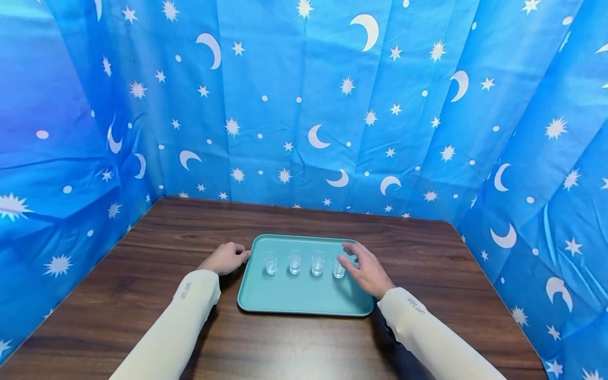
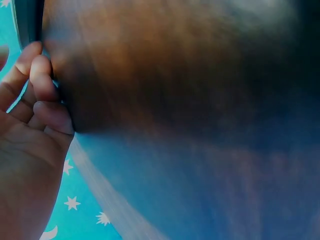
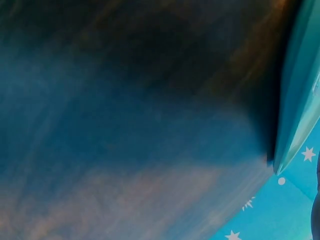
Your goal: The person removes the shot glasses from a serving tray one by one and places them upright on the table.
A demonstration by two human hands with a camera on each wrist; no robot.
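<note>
Several small clear shot glasses stand upright in a row on a teal tray (image 1: 304,301). They include the leftmost glass (image 1: 271,263), a second glass (image 1: 295,262), a third glass (image 1: 317,264) and the rightmost glass (image 1: 339,268). My right hand (image 1: 371,272) reaches over the tray's right side, thumb and fingers spread apart at the rim of the rightmost glass and partly covering it. On the table, my left hand (image 1: 227,258) rests beside the tray's left edge, fingers loosely bent, fingertips right at the rim. The left wrist view shows that hand (image 2: 30,135) near the tray's side.
The dark wood-grain table (image 1: 304,348) extends around the tray. A blue curtain (image 1: 266,121) with white moons and stars encloses it at the back and both sides. In the right wrist view, the tray's edge (image 3: 295,115) shows at the right, with the hand out of sight.
</note>
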